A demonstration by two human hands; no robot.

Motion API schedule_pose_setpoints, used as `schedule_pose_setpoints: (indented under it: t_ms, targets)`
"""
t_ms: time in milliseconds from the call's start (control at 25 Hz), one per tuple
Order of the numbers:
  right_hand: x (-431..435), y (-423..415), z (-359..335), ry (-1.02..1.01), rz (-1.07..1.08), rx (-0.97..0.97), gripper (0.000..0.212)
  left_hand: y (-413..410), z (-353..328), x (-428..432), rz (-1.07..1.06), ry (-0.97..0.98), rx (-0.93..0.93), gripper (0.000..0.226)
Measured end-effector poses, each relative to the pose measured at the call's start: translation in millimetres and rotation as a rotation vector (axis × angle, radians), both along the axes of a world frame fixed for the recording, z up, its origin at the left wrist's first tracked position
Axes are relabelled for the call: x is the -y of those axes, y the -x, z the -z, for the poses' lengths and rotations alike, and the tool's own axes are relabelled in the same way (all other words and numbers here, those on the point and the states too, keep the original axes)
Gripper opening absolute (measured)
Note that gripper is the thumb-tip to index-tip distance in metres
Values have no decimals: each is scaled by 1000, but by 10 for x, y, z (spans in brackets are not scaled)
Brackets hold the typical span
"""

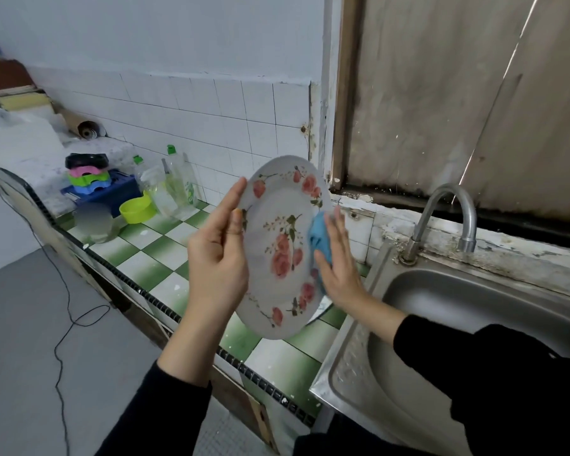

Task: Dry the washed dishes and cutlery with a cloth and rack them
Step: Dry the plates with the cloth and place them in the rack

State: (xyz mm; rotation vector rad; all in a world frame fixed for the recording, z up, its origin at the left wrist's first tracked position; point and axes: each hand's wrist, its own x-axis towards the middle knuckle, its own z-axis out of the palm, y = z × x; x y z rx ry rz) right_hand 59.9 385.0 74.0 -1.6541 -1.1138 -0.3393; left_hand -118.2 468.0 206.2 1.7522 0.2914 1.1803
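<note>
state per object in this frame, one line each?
floral plate: held on edge above the counter, face toward camera.
blue cloth: bunched, pressed against plate's right rim.
left hand: grips plate's left rim, thumb on its face.
right hand: fingers straight, pressing the cloth.
tap: no water running.
green-capped bottles: upright, caps on.
lime bowl: upright on counter.

The person wears a black long-sleeved top. The left sleeve point(158, 409) is plain, soft, dark fabric that ends partway up the forearm in a loose, slightly uneven cuff. The right sleeve point(448, 353) is the same black cloth, ending nearer the wrist, with broad folds bunching behind it. The left grip point(218, 258) and right grip point(341, 271) are bare
</note>
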Motion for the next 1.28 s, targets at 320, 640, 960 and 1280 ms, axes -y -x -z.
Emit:
schedule_pose_setpoints:
  t_ms: [320,640,960,1280]
  targets:
    - [-146,708,-74,-64,-381,329,52,-45,76,-12,-47,37,-15,36]
    - [-329,307,-722,-243,54,-153,54,-100,250,185,-14,74,-33,35]
    - [60,213,37,37,-8,147,61,59,303,-134,-129,242,75,35]
    - [-177,875,-363,0,-226,227,57,-74,286,-1,-62,205,110,33]
